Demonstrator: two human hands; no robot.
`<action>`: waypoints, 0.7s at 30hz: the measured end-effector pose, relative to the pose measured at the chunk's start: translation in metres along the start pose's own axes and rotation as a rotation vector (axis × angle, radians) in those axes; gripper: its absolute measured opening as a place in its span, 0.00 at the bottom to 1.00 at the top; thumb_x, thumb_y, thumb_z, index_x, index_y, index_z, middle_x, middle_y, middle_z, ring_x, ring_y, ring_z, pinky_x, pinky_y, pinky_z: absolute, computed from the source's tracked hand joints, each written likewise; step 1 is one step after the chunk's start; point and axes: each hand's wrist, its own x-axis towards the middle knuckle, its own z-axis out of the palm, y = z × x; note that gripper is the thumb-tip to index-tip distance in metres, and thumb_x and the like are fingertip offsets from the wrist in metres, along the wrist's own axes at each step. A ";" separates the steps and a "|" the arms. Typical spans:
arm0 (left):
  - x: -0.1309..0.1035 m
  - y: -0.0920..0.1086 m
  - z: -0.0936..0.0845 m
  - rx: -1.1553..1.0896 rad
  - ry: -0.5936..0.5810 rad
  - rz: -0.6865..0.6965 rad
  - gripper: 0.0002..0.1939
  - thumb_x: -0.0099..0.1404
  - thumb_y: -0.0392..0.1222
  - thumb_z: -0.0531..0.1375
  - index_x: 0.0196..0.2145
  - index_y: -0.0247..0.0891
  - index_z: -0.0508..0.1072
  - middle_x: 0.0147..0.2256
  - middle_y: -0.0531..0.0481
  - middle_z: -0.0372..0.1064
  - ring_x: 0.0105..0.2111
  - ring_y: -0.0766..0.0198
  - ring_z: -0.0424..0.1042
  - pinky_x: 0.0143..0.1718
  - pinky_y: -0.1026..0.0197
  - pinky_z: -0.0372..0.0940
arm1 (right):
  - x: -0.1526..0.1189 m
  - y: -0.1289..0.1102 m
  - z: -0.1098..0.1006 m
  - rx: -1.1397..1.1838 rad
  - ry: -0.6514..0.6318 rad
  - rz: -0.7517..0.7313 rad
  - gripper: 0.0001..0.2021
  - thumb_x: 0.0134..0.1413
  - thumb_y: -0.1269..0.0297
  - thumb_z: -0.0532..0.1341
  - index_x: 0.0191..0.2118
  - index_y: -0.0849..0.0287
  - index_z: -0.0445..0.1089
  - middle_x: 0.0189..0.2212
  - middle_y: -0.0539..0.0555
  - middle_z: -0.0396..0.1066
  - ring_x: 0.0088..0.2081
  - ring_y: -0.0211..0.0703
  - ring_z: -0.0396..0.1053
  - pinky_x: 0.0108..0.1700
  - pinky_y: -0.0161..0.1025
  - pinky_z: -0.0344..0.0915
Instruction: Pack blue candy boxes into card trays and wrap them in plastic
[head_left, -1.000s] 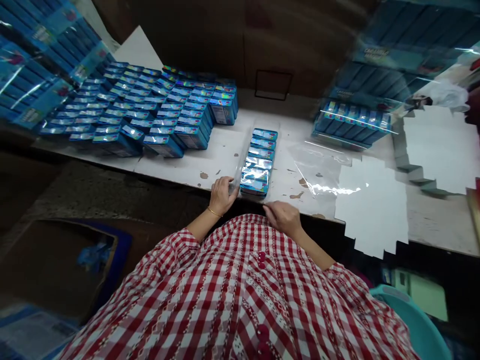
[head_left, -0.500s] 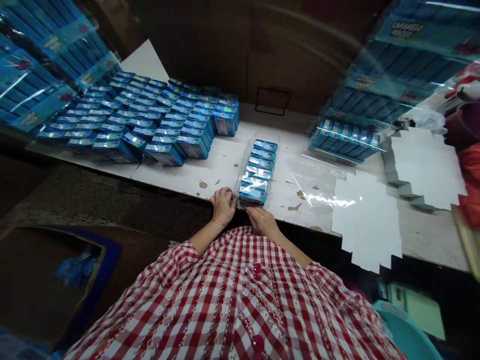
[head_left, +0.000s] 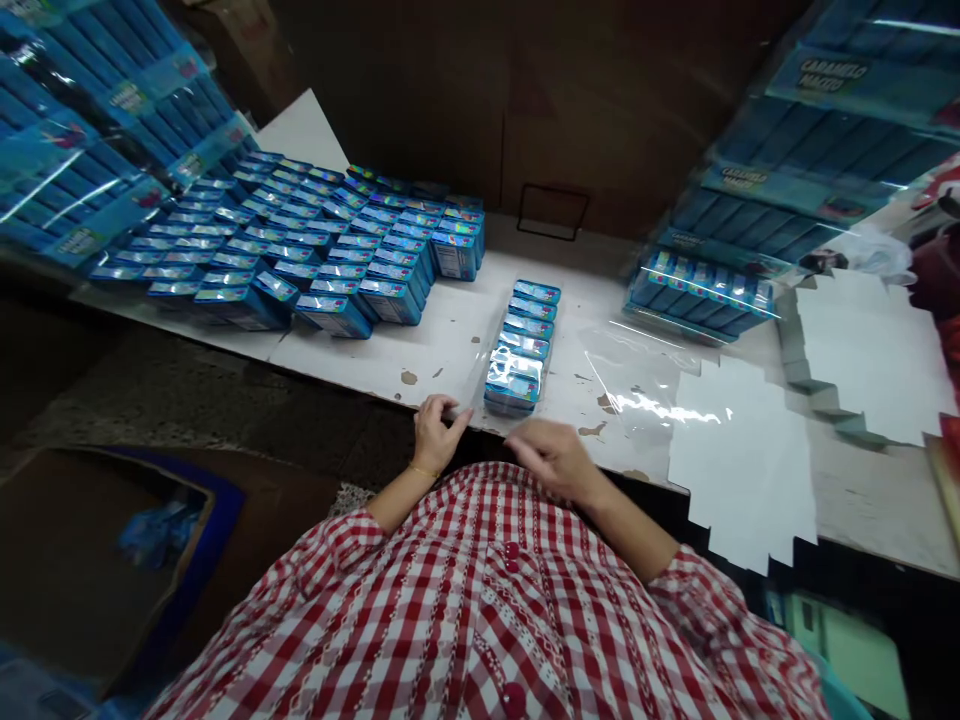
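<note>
I look down at a white desk (head_left: pixel 457 330) with worn brown spots. Just right of the middle of my view is a row of small blue boxes (head_left: pixel 523 345), in shiny clear plastic. It runs from near the desk's front edge toward the back.

My left hand (head_left: pixel 437 435) is at 7 o'clock, by the front edge, near the row's close end. Its thumb and first finger are a little apart, and I see nothing between them. My right hand (head_left: pixel 555 460) is at 5 o'clock, apart from the left one. Its fingers curl in, so I can't tell if they pinch anything.

At 10 o'clock lots of blue boxes (head_left: pixel 315 245) stand close together, with tall wrapped stacks (head_left: pixel 112 130) behind. At 2 o'clock is a clear pack of blue boxes (head_left: pixel 697 290), with more wrapped packs (head_left: pixel 787 170) above it. Thin clear plastic (head_left: pixel 637 385) and a flat white card (head_left: pixel 742 455) with step-shaped edges lie toward 4 o'clock. More white cards (head_left: pixel 874 355) are piled at 3 o'clock. A thin dark wire frame (head_left: pixel 553 236) is at 1 o'clock.
</note>
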 end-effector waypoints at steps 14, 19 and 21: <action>0.036 0.075 -0.021 -0.872 -0.041 -0.547 0.14 0.41 0.44 0.68 0.24 0.35 0.69 0.23 0.52 0.68 0.22 0.72 0.64 0.22 0.68 0.56 | 0.156 0.135 -0.091 0.026 0.205 0.696 0.07 0.35 0.65 0.65 0.18 0.63 0.68 0.13 0.47 0.61 0.20 0.33 0.58 0.26 0.34 0.55; 0.088 0.070 -0.047 -0.619 0.053 -0.363 0.16 0.39 0.46 0.68 0.24 0.33 0.71 0.21 0.53 0.68 0.20 0.74 0.61 0.20 0.70 0.50 | 0.112 0.107 -0.096 0.418 0.177 0.799 0.10 0.33 0.61 0.64 0.15 0.61 0.66 0.10 0.47 0.61 0.16 0.32 0.57 0.24 0.33 0.55; 0.098 0.071 -0.051 -0.539 -0.010 -0.321 0.16 0.37 0.45 0.68 0.24 0.32 0.72 0.20 0.52 0.68 0.19 0.74 0.60 0.19 0.70 0.50 | 0.106 0.098 -0.092 0.501 0.244 0.791 0.09 0.30 0.62 0.65 0.15 0.61 0.67 0.11 0.46 0.62 0.17 0.32 0.58 0.25 0.33 0.56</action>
